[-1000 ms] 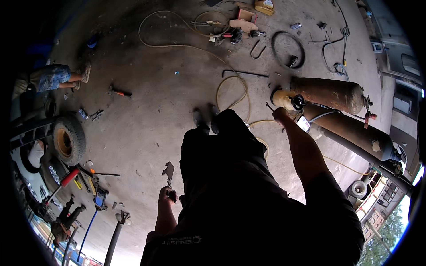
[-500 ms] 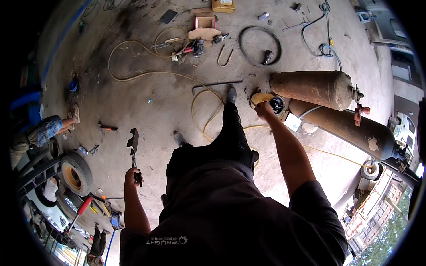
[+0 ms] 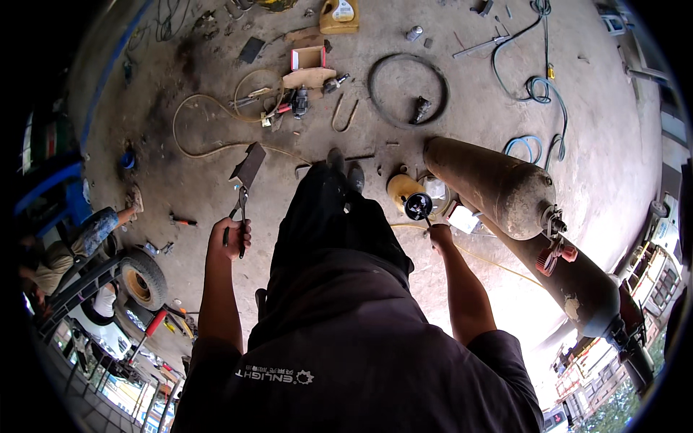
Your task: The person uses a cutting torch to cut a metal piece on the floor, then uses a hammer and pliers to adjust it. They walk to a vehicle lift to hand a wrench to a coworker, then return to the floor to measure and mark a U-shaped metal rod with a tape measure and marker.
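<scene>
Both hands: left hand point(image 3: 231, 238) and right hand point(image 3: 439, 237) closed, each on a tool.
Left grip: fingers wrapped round handles of pliers point(image 3: 243, 200).
Metal piece point(image 3: 249, 166): dark, bent plate at pliers' far end, beyond left hand, clear of it.
Right grip: thin dark tool point(image 3: 427, 221), tip at black round item point(image 3: 418, 206), contact unclear.
Yellow container point(image 3: 400, 187): just beyond black item.
Gas cylinders point(image 3: 491, 184): lying right of right hand.
</scene>
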`<state>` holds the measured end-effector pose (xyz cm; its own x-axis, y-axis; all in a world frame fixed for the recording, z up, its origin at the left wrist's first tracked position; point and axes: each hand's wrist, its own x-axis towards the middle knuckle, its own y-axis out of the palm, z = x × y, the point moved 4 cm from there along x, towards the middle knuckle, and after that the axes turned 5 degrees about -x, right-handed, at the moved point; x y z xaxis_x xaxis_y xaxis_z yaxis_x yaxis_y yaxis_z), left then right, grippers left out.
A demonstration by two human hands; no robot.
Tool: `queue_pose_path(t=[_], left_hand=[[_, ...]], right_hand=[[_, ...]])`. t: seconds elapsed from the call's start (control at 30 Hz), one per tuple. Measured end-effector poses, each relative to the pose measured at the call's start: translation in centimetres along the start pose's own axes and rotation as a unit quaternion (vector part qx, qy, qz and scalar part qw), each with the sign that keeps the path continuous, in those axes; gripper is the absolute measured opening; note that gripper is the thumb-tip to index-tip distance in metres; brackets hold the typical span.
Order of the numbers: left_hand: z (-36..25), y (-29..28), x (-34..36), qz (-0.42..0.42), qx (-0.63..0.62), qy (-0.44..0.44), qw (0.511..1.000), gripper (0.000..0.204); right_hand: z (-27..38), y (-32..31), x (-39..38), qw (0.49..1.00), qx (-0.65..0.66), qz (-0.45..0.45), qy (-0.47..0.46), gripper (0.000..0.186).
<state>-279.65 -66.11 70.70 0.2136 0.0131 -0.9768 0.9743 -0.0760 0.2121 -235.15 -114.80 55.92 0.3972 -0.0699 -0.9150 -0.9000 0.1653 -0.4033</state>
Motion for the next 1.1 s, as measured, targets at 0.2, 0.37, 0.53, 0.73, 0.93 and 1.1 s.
queue_pose_path(t=[0.2, 0.37, 0.53, 0.73, 0.93, 1.1], left_hand=[[-7.6, 12.4, 6.6, -0.041, 0.104, 0.036, 0.993, 0.025], [-14.0, 24.0, 16.0, -0.147, 0.198, 0.08, 0.966, 0.013], [-20.6, 36.6, 26.7, -0.133, 0.262, 0.032, 0.955, 0.018], [-28.8, 55.9, 38.3, -0.063, 0.205, 0.018, 0.977, 0.016], [-42.5, 76.1, 51.1, -0.042, 0.253, 0.079, 0.963, 0.024], [-52.3, 88.6, 63.5, -0.095, 0.415, 0.229, 0.875, 0.019]], right_hand=[[11.6, -6.0, 4.9, 0.992, 0.116, 0.006, -0.043, 0.022], [21.4, -14.5, 6.3, 0.988, 0.053, -0.06, -0.133, 0.034], [27.6, -25.5, 8.6, 0.971, -0.031, -0.127, -0.202, 0.026], [31.8, -35.5, 15.0, 0.983, 0.172, -0.062, 0.006, 0.023], [36.9, -36.3, 23.9, 0.993, 0.079, -0.058, -0.062, 0.027], [39.9, -31.7, 27.9, 0.979, 0.057, -0.042, -0.192, 0.027]])
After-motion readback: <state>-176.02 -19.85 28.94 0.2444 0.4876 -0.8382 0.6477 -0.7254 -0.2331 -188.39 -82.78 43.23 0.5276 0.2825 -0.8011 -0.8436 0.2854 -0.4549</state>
